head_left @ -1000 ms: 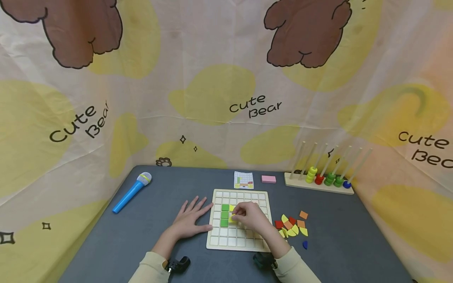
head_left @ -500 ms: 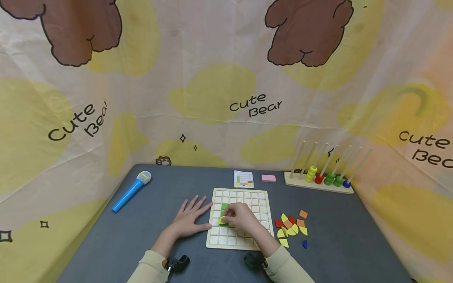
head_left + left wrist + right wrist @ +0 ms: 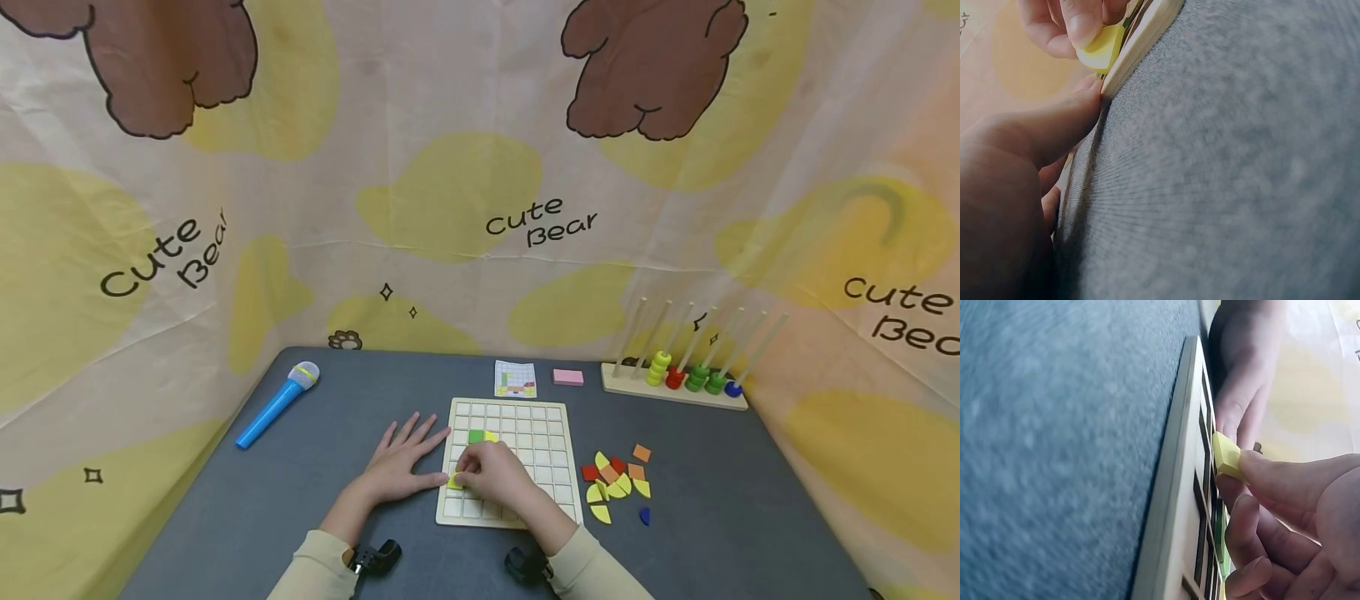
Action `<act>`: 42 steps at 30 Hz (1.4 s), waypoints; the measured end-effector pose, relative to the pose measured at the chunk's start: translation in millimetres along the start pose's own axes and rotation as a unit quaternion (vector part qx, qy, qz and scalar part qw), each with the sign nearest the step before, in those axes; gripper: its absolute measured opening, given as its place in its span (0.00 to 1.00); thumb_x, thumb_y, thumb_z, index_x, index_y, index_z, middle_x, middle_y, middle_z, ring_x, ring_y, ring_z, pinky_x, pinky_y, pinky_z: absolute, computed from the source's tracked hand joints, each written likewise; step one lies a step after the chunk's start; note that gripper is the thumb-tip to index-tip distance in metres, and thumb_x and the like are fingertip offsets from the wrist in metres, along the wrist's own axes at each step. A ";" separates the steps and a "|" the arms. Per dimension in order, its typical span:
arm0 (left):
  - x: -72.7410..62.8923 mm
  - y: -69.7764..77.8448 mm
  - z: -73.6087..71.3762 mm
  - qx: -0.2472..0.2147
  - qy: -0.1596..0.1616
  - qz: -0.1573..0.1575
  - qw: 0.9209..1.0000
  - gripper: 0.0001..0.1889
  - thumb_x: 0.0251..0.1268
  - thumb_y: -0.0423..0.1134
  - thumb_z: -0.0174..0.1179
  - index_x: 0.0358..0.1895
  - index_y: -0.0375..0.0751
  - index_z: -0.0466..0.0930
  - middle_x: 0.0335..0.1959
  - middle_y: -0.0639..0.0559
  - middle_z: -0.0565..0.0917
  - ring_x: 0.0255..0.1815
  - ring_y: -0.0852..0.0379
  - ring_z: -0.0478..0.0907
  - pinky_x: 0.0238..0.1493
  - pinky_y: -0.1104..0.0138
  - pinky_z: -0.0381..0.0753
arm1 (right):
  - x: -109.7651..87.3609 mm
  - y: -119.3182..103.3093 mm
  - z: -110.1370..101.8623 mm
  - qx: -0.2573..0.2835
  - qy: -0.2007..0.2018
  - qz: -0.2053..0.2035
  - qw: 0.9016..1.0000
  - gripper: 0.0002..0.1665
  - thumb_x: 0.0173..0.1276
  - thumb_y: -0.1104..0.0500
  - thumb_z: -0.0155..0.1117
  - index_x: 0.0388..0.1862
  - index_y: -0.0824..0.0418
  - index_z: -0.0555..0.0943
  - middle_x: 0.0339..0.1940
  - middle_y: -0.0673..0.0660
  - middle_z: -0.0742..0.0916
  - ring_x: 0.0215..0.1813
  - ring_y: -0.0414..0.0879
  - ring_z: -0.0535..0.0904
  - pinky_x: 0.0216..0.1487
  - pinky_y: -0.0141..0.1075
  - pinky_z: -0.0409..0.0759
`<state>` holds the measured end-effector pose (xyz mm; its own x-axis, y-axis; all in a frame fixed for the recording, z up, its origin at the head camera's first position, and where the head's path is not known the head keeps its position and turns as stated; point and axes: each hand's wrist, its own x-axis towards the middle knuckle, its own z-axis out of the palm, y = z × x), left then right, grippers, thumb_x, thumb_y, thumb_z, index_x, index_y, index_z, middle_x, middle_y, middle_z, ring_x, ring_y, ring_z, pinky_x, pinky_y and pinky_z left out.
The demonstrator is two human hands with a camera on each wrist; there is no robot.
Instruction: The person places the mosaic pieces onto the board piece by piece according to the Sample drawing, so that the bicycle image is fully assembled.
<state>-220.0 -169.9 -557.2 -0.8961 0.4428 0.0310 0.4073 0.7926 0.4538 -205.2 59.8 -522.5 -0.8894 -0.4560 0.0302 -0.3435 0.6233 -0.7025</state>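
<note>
My right hand [image 3: 497,473] pinches a yellow quarter-circle block [image 3: 1227,455] between thumb and fingers. It holds the block low over the left column of a pale wooden grid board [image 3: 553,458], near the left thumb. In the left wrist view the block's curved edge shows under the right fingertips. My left hand [image 3: 397,468] lies spread on the table, its thumb and fingertips at the board's left edge. On the board a green square tile [image 3: 476,437] and a yellow piece [image 3: 491,437] show; the right hand hides those below them.
Loose yellow, red and orange pieces [image 3: 615,483] lie right of the board, with a blue piece [image 3: 645,517] nearby. Behind the board are a pattern card [image 3: 515,379], a pink block [image 3: 567,377] and a peg abacus [image 3: 675,387]. A blue toy microphone [image 3: 277,406] lies at left.
My right hand has moved left across the board with the yellow quarter-circle block, from the yellow column past the green tiles to the left column. The left hand has stayed in place.
</note>
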 end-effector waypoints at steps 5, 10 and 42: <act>0.3 1.0 -0.1 0.007 -0.004 -0.004 1.000 0.43 0.63 0.71 0.57 0.79 0.61 0.59 0.83 0.50 0.55 0.84 0.40 0.43 0.78 0.37 0.36 | -2.4 -3.5 1.0 -0.031 -0.004 -0.010 0.999 0.08 0.64 0.56 0.75 0.26 0.50 0.85 0.20 0.39 0.81 0.23 0.32 0.73 0.27 0.28 0.72; 1.3 0.8 -1.5 0.010 -0.017 -0.011 1.000 0.43 0.63 0.72 0.56 0.80 0.63 0.58 0.83 0.51 0.54 0.84 0.41 0.40 0.78 0.37 0.34 | -3.4 -5.4 1.3 -0.053 -0.002 -0.014 0.998 0.08 0.64 0.55 0.75 0.25 0.48 0.86 0.20 0.38 0.80 0.24 0.32 0.73 0.27 0.28 0.72; 4.2 -1.3 2.4 0.024 -0.023 -0.023 0.999 0.45 0.61 0.76 0.54 0.80 0.67 0.56 0.83 0.54 0.53 0.85 0.42 0.40 0.79 0.39 0.33 | -28.8 21.1 -55.5 -0.034 0.044 0.026 0.998 0.02 0.64 0.61 0.73 0.34 0.55 0.87 0.27 0.43 0.84 0.31 0.38 0.76 0.33 0.32 0.75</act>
<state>-223.8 -168.1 -559.7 -0.9054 0.4236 -0.0300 0.3752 0.8310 0.4107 -203.5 121.3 -498.7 -0.9290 -0.3652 0.0595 -0.3123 0.6874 -0.6557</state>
